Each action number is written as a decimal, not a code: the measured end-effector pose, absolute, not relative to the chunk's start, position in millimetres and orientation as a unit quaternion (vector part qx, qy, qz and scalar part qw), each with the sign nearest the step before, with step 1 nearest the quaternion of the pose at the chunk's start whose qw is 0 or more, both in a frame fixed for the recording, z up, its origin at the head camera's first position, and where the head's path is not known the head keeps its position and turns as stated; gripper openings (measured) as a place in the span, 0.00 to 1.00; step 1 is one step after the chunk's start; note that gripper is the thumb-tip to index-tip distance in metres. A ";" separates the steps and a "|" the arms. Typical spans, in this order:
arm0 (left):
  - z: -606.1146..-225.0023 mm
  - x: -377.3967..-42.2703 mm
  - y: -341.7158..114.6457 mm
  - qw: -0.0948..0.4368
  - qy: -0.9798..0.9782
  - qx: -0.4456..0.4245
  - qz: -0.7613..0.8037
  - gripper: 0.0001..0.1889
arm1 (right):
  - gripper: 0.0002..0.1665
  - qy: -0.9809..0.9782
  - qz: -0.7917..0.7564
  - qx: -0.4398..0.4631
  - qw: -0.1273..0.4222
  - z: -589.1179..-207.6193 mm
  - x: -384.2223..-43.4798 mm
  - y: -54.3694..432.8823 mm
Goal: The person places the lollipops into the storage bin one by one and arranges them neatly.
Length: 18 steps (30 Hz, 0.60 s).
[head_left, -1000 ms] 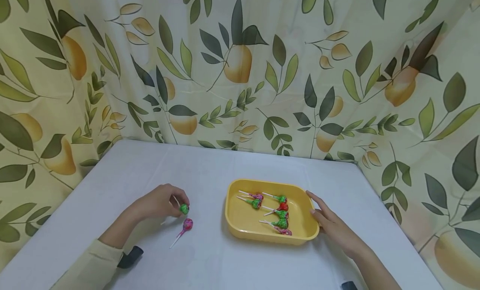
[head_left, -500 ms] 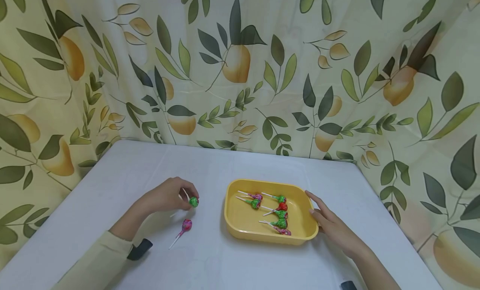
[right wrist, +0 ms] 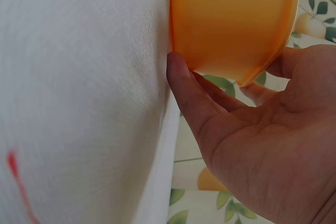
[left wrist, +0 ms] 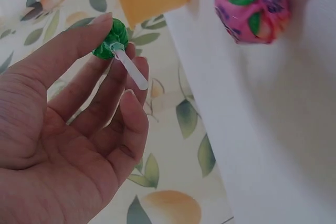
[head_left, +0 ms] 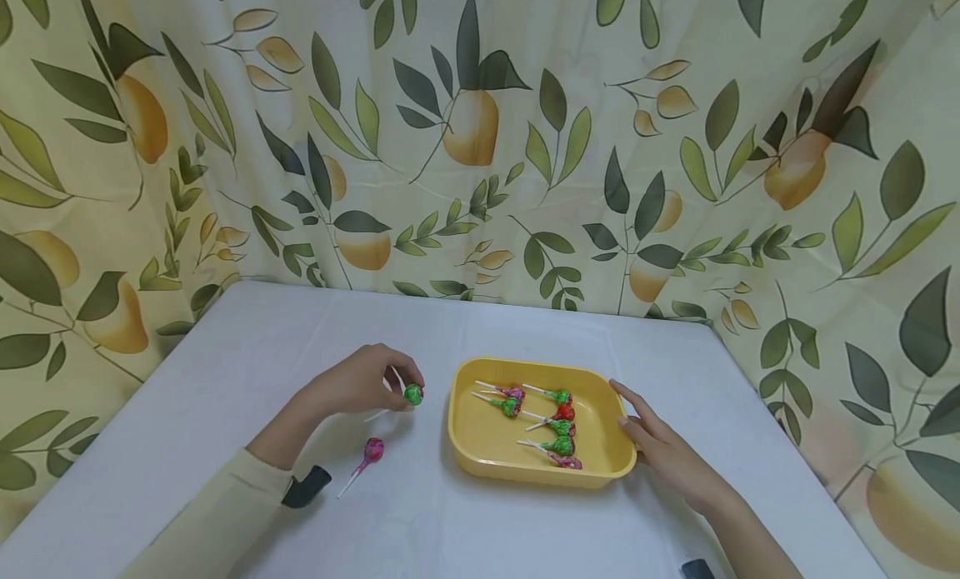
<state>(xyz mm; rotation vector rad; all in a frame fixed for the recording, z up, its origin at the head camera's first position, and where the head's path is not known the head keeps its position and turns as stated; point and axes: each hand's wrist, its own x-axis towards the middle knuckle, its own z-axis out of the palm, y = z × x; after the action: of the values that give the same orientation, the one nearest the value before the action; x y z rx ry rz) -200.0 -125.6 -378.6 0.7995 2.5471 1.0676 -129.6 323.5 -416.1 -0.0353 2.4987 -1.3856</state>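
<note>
My left hand [head_left: 371, 381] pinches a lollipop in a green wrapper [head_left: 413, 394] by its head, just above the table and left of the yellow tray [head_left: 495, 466]. In the left wrist view, the thumb and fingertips hold its green head [left wrist: 119, 34], with the white stick hanging free. My right hand [head_left: 667, 446] holds the tray's right end, its thumb at the rim and its other fingers against the outer wall [right wrist: 231, 30]. Several green, pink and red lollipops [head_left: 562, 429] lie in the tray. A pink lollipop [head_left: 372, 451] lies on the table below the left hand.
The table [head_left: 420, 529] has a white cloth over it. A curtain [head_left: 450, 212] with a fruit and leaf print hangs behind and on both sides. Dark straps [head_left: 306, 487] show at both wrists.
My left hand has moved right and slightly away from me, carrying the green lollipop closer to the tray. The right hand and the tray have stayed in place.
</note>
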 end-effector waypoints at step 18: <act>-366.2 -204.0 -92.6 0.124 0.864 0.317 0.371 0.12 | 0.36 0.872 -0.468 -0.008 0.143 -416.3 -128.8 323.2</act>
<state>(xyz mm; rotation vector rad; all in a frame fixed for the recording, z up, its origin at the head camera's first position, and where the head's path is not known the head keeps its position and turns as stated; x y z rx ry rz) -204.0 -92.6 -366.2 0.9246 2.5172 1.0828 -128.8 323.2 -416.3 -0.0224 2.5157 -1.3509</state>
